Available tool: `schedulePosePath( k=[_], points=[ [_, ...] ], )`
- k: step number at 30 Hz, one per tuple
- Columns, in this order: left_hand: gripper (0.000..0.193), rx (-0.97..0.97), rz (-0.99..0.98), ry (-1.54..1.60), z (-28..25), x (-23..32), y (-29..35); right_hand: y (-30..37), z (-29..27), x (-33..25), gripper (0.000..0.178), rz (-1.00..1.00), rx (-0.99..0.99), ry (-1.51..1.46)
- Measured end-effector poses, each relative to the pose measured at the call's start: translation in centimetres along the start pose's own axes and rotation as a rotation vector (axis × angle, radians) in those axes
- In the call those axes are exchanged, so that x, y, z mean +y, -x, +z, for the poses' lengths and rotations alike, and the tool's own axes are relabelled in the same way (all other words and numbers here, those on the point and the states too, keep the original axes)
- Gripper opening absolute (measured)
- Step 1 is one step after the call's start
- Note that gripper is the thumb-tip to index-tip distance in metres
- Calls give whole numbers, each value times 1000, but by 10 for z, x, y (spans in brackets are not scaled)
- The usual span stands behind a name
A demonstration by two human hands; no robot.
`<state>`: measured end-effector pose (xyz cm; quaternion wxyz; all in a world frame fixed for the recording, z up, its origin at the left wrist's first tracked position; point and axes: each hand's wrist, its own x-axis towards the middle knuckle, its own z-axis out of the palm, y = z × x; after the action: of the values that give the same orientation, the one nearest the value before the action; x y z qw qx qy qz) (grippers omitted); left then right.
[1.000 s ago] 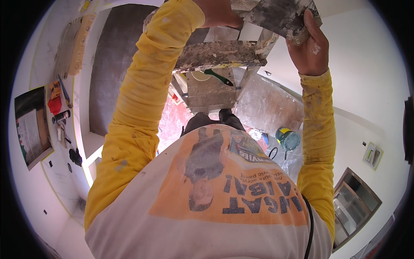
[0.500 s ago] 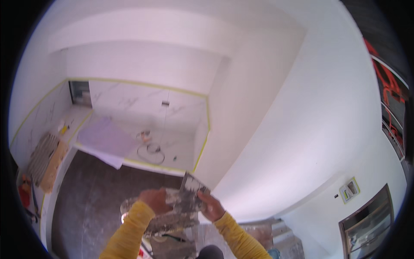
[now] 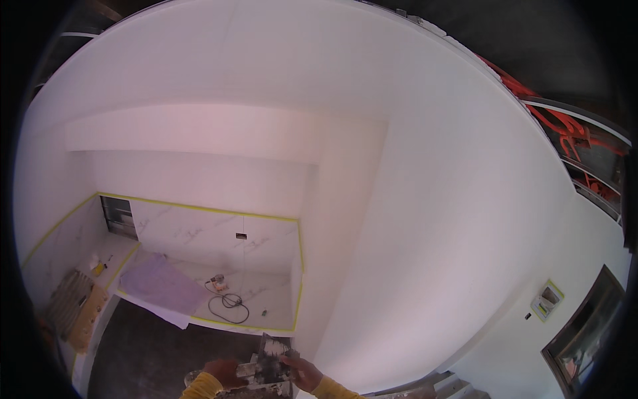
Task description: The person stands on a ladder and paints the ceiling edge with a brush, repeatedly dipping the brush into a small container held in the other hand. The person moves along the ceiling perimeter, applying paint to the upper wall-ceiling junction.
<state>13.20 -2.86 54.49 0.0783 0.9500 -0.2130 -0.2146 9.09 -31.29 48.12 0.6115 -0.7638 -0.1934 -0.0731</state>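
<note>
At the lower edge, my left hand (image 3: 222, 374) is closed around a putty knife (image 3: 247, 370) whose pale, smeared end points to the right. My right hand (image 3: 302, 372) grips a second, broader putty knife (image 3: 272, 349), a grey metal blade streaked with white filler. The two tools meet and overlap between my hands, so where one ends and the other begins is hard to make out. Both arms wear yellow sleeves.
Beyond my hands is a marble-patterned counter (image 3: 272, 292) edged with yellow-green tape. On it lie a purplish sheet (image 3: 163, 282) and a small corded tool (image 3: 218, 282). Cardboard (image 3: 86, 326) rests at the left. A white wall (image 3: 425, 266) rises on the right, with orange hoses (image 3: 551, 120) above.
My view has tilted upward, so hands and counter sit lower in the picture and more upper wall shows. Both hands still hold the putty knives together.
</note>
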Motion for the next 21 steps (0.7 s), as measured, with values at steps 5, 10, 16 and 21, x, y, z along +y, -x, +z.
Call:
schedulePosePath(
  k=[5, 10, 16, 21],
  points=[
    [68, -34, -1, 40, -1, -1, -5, -46, -95, -169, 23, 253, 125, -434],
    [69, -73, -9, 39, 1, -8, -8, -73, -207, -351, 22, -217, 385, 449],
    [71, -44, -31, 59, 5, -14, -8, -162, -303, -537, 19, -748, 726, 1524],
    [68, -15, -49, 121, 1, -12, -6, -224, -354, -614, 24, -767, 700, 1971]
  ],
)
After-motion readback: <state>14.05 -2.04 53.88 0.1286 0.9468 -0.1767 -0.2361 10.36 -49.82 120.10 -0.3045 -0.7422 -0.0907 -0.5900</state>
